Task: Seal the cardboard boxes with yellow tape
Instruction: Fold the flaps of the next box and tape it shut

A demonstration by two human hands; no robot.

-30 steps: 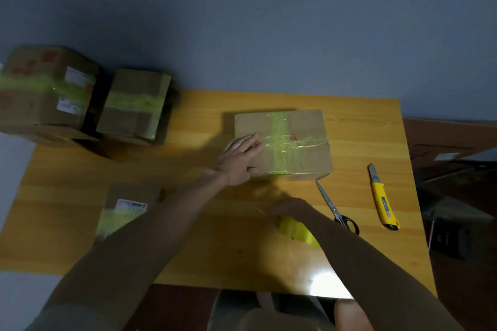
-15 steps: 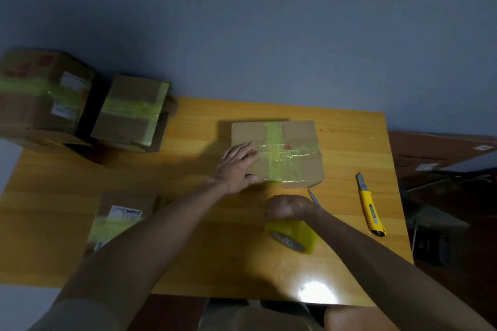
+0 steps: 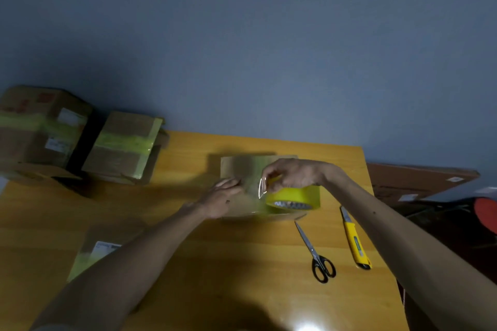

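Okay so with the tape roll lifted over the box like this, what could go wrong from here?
The free tape end curls loose beside the right hand; it could fold onto itself or stick crooked. The left hand only rests flat on the cardboard box, so pulling the yellow tape roll might drag the box. The scissors and utility knife lie close under the right forearm, which could knock them.

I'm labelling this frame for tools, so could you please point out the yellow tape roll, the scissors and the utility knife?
yellow tape roll [image 3: 295, 194]: head view, on the roll's yellow outer side.
scissors [image 3: 324, 269]: head view, on the black handle loops.
utility knife [image 3: 355, 243]: head view, on the middle of the yellow body.
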